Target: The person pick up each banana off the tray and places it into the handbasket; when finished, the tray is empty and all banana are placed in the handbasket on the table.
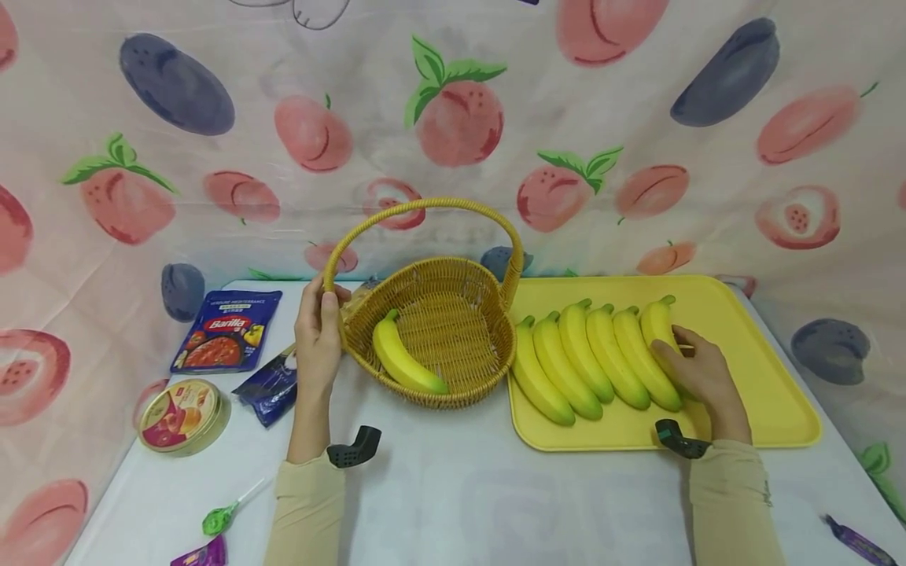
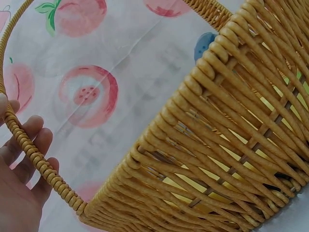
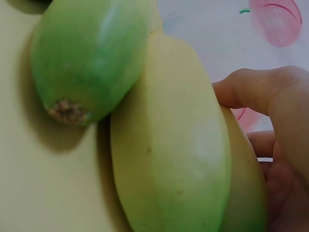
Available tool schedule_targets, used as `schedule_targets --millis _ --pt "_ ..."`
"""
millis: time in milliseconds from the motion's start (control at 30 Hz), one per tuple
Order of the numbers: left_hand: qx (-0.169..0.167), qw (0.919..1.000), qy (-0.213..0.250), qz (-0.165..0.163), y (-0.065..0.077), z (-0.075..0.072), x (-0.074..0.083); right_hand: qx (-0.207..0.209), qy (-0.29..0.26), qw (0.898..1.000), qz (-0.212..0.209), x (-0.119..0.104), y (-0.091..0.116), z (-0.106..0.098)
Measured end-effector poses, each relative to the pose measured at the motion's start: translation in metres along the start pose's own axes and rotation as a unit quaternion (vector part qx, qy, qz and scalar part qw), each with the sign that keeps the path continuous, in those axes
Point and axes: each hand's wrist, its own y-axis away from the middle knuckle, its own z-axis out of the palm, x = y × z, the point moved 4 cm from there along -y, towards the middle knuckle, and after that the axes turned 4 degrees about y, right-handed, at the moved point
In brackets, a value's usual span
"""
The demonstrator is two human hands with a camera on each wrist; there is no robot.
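Observation:
A yellow wicker basket (image 1: pixel 488 385) with a tall handle (image 1: pixel 439 203) stands in the middle of the table. My left hand (image 1: pixel 316 338) holds the handle near its left base; the left wrist view shows fingers (image 2: pixel 41 142) bent around it. One banana (image 1: pixel 406 365) lies inside the basket, along its left side. To the right, several bananas lie side by side on a yellow tray (image 1: pixel 757 362). My right hand (image 1: pixel 704 377) grips the rightmost banana (image 1: pixel 658 318), thumb on one side and fingers on the other. Part of that banana is hidden behind the hand.
On the left lie a blue Barilla pouch (image 1: pixel 225 330), a dark blue packet (image 1: pixel 272 389), a round tin (image 1: pixel 182 417), a green lollipop (image 1: pixel 219 519) and a purple wrapper (image 1: pixel 201 554). A purple stick-shaped packet (image 1: pixel 859 541) lies front right. Fruit-printed cloth hangs behind.

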Motion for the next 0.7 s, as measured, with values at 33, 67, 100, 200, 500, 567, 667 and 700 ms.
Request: schedule_targets --millis 33,67,100,200,500,567,667,700 --pt "0.0 1.0 -0.001 -0.001 0.0 0.0 0.0 0.001 -0.001 1.0 0.001 -0.001 0.0 -0.001" --pt "-0.001 1.0 -0.002 -0.002 0.0 0.0 0.0 0.002 -0.004 1.0 0.002 -0.002 0.0 -0.001" --pt "-0.002 1.0 -0.004 -0.003 0.0 0.0 0.0 0.003 -0.005 1.0 0.002 -0.003 0.001 -0.002" --pt "-0.004 1.0 -0.007 -0.004 0.0 -0.001 0.0 0.009 -0.012 1.0 -0.004 -0.008 0.003 -0.005" --pt "-0.006 1.0 -0.001 -0.007 0.001 0.0 0.0 0.037 -0.008 0.997 -0.062 -0.034 0.012 -0.011" --pt "-0.005 0.9999 -0.001 -0.01 0.001 0.0 0.0 0.04 -0.008 0.996 -0.079 -0.044 0.016 -0.012" --pt "-0.005 0.9999 -0.002 -0.011 0.001 0.0 0.001 0.046 -0.011 0.993 -0.11 -0.059 0.022 -0.013" --pt "-0.006 0.9999 -0.003 -0.011 0.001 0.0 0.001 0.047 -0.013 0.992 -0.12 -0.064 0.024 -0.013"
